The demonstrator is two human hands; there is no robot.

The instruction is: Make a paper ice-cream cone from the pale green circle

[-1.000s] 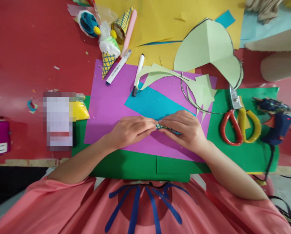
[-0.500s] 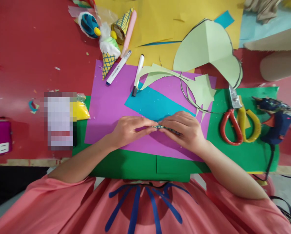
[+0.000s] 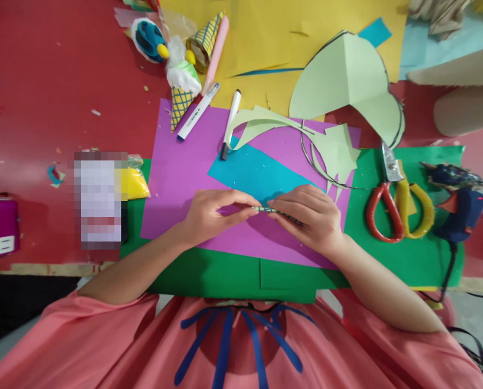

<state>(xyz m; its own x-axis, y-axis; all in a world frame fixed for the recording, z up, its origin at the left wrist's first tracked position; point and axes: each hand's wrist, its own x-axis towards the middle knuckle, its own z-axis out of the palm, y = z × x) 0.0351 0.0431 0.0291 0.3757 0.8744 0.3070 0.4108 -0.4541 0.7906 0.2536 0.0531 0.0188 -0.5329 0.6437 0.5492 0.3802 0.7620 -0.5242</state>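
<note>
Between the fingertips of my left hand (image 3: 207,216) is the end of a thin patterned paper roll (image 3: 263,209), pale with dark crossing lines. My right hand (image 3: 316,219) wraps round the rest of the roll, so much of it is hidden under the fingers. Both hands are closed on it, just above a purple sheet (image 3: 176,189). Right behind the fingers lies a strip of blue paper (image 3: 257,170). Curled pale green paper offcuts (image 3: 339,148) rest beyond my right hand.
Scissors (image 3: 384,213) with red and yellow handles and a blue glue gun (image 3: 460,210) lie to the right. White markers (image 3: 198,112), an ice-cream cone model (image 3: 182,97) and a large pale green cutout (image 3: 330,81) are farther back. A yellow packet (image 3: 137,183) sits left.
My fingertips have drawn slightly apart, and more of the patterned paper roll shows between them. The things on the table stay where they were.
</note>
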